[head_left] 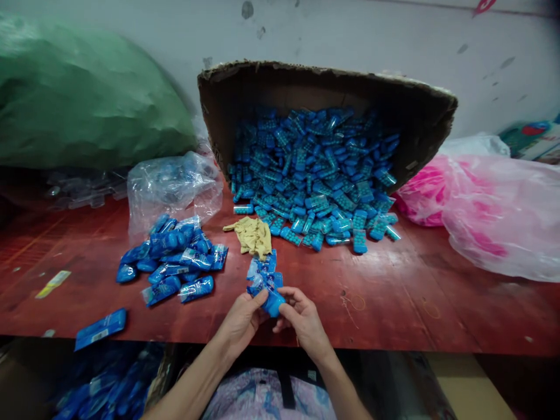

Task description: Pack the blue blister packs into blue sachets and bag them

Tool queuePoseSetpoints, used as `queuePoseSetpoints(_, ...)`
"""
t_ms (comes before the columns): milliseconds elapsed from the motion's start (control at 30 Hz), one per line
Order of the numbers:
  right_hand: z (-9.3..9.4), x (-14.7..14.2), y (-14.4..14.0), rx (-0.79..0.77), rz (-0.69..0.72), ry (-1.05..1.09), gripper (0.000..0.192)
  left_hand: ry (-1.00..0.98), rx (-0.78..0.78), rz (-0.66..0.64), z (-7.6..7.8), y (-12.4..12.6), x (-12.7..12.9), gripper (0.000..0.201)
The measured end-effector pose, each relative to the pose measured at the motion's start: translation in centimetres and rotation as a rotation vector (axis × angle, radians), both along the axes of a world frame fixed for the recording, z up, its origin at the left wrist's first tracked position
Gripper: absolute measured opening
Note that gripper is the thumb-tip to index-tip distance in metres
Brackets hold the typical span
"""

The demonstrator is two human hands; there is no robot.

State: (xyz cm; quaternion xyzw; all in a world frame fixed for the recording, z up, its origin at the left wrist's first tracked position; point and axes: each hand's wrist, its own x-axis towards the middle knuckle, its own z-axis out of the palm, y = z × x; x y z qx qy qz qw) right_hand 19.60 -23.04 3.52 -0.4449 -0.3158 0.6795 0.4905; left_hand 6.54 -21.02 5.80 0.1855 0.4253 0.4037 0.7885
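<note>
My left hand (240, 319) and my right hand (301, 319) meet at the near edge of the red wooden table (394, 303). Together they grip a small blue item (273, 303) with a blue printed wrapper (262, 274) rising from it. A pile of filled blue sachets (172, 259) lies to the left of my hands. Behind, a tipped cardboard box (429, 116) spills many small blue containers (315, 175) onto the table. A crumpled tan glove (254, 234) lies just beyond my hands.
A clear plastic bag (172, 186) sits behind the sachet pile. A large green sack (79, 99) fills the back left, pink-and-clear bags (490, 204) the right. One loose sachet (100, 329) lies at the near left edge, with more sachets (105, 385) in a bin below.
</note>
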Motion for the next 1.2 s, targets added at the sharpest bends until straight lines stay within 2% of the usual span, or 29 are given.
queuePoseSetpoints(133, -0.1, 0.0, -0.1, 0.015, -0.007, -0.025, 0.035, -0.004, -0.11, 0.053, 0.1, -0.6, 0.5, 0.018)
queuePoseSetpoints(267, 0.2, 0.0, -0.4, 0.106, -0.023, -0.157, 0.028, 0.006, -0.101, 0.08, 0.1, -0.7, 0.8, 0.02)
queuePoseSetpoints(367, 0.3, 0.0, -0.5, 0.114, -0.011, -0.202, 0.027, 0.036, -0.109, 0.093, 0.1, -0.5, 0.4, 0.02)
queuePoseSetpoints(633, 0.0, -0.4, -0.8, 0.071, 0.054, -0.209, 0.035, 0.141, 0.055, 0.087, 0.1, -0.7, 0.4, 0.028)
queuePoseSetpoints(800, 0.2, -1.0, -0.4, -0.02, -0.014, -0.208, 0.027, 0.168, 0.068, 0.07, 0.0, -0.6, 0.5, 0.031)
queuePoseSetpoints(900, 0.5, -1.2, -0.4, -0.068, -0.005, -0.168, 0.034, 0.206, 0.081, 0.064, -0.3, -0.5, 0.5, 0.033)
queuePoseSetpoints(1067, 0.0, -1.7, -0.6, 0.019, -0.019, -0.292, 0.041, 0.29, 0.059, 0.115, -1.0, -0.2, 0.7, 0.031)
queuePoseSetpoints(1200, -0.5, -1.8, -0.6, 0.025, 0.042, -0.242, 0.051, 0.262, 0.029, 0.126, -0.7, 0.1, 0.5, 0.03)
